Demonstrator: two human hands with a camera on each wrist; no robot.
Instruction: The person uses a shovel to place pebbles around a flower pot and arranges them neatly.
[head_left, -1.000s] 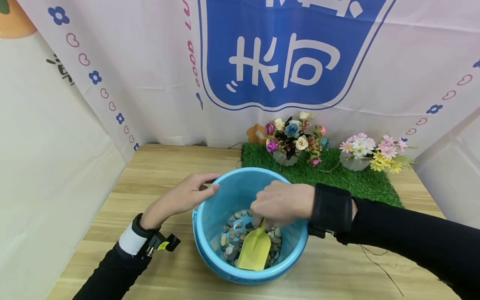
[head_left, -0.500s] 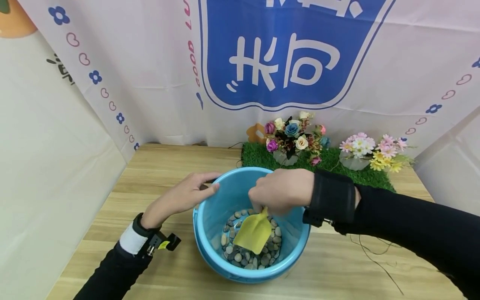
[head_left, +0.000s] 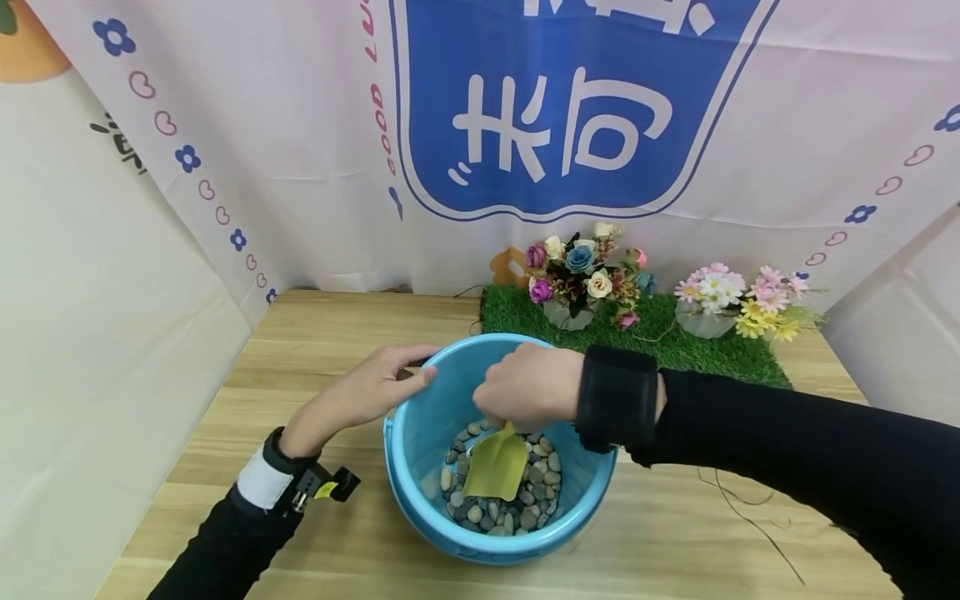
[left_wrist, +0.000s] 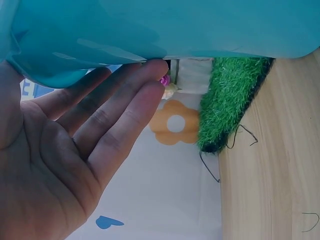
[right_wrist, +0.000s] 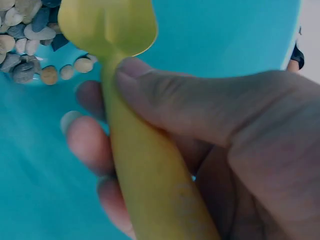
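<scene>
A blue plastic bucket (head_left: 420, 437) stands on the wooden table, with pebbles (head_left: 528, 492) covering its bottom. My right hand (head_left: 525, 386) grips the handle of a yellow scoop (head_left: 497, 463), whose blade hangs just above the pebbles inside the bucket. In the right wrist view the thumb and fingers wrap the scoop's handle (right_wrist: 145, 170), with pebbles (right_wrist: 27, 40) at the upper left. My left hand (head_left: 371, 390) rests with straight fingers against the bucket's left rim. The left wrist view shows its flat palm (left_wrist: 65, 165) under the bucket wall (left_wrist: 150, 25).
A green turf mat (head_left: 690, 350) lies behind the bucket and carries two flower arrangements (head_left: 581, 271) (head_left: 738, 296). A printed cloth backdrop (head_left: 555, 108) closes the back and sides. Thin dark wire (head_left: 742, 517) trails on the table at the right.
My right hand has lifted the scoop from the bucket's near wall and drawn it up and to the left. The left hand and the bucket have stayed put.
</scene>
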